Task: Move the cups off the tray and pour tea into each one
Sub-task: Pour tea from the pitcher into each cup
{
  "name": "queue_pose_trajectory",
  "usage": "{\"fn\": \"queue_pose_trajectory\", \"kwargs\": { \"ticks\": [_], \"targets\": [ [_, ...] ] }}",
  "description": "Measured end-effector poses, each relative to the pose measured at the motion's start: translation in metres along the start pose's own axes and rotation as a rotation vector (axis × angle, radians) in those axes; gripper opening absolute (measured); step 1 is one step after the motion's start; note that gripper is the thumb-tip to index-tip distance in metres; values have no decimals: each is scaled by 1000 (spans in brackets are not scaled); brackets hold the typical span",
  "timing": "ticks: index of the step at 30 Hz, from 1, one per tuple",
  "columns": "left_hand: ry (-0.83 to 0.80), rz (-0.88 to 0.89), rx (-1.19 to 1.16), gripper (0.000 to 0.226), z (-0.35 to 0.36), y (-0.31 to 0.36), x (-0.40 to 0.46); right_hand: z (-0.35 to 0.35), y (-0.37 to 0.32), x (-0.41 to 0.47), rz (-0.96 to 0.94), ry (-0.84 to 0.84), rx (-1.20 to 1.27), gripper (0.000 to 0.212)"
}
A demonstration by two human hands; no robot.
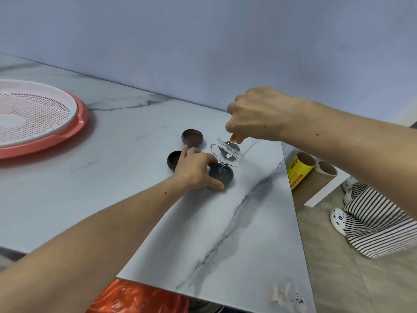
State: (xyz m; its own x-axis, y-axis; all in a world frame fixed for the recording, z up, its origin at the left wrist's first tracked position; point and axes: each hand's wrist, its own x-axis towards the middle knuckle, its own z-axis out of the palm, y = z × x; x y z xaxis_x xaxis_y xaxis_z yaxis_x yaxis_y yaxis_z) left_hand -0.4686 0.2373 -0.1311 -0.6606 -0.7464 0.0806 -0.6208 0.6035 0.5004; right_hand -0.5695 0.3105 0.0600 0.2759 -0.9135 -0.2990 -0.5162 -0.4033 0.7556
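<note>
Three small cups stand on the marble table. A purple-brown cup [192, 137] holds brown tea. A dark cup [174, 159] sits left of my left hand [195, 170]. My left hand grips a grey-blue cup [222, 174] between thumb and fingers. My right hand [259, 114] holds a clear glass teapot [228, 154] by its amber handle, tilted with the spout over the grey-blue cup. A thin stream runs from the spout into that cup. The round pink tray [67, 134] with a white perforated insert lies at the far left, with no cups on it.
The marble table [126, 199] ends at a wall behind and at an edge on the right. Cardboard tubes [302, 168] stand on the floor beyond that edge. An orange plastic bag [140, 299] lies below the near edge. Striped cloth and white shoes are at right.
</note>
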Motion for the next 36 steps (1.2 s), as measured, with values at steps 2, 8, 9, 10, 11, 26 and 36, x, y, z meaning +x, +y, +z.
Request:
{"fn": "queue_pose_trajectory", "kwargs": {
  "ticks": [2,8,9,10,11,26,36],
  "targets": [
    [-3,1,-3,71,0,0,0,-1,0,1,2,-2,7,29],
    [-8,0,-4,72,0,-1,0,-3,2,1,-15,-19,-19,28],
    [-13,0,0,73,0,0,0,-3,2,1,-19,-20,-25,28],
    [-15,0,1,74,0,0,0,-3,3,1,-23,-21,-29,27],
    [-15,1,2,74,0,0,1,-3,3,2,-27,-20,-34,28],
    [-22,10,10,75,0,-1,1,7,3,0,-11,-22,-6,26],
    [-24,11,14,76,0,-1,1,34,7,-8,40,-22,174,36]
  ]
}}
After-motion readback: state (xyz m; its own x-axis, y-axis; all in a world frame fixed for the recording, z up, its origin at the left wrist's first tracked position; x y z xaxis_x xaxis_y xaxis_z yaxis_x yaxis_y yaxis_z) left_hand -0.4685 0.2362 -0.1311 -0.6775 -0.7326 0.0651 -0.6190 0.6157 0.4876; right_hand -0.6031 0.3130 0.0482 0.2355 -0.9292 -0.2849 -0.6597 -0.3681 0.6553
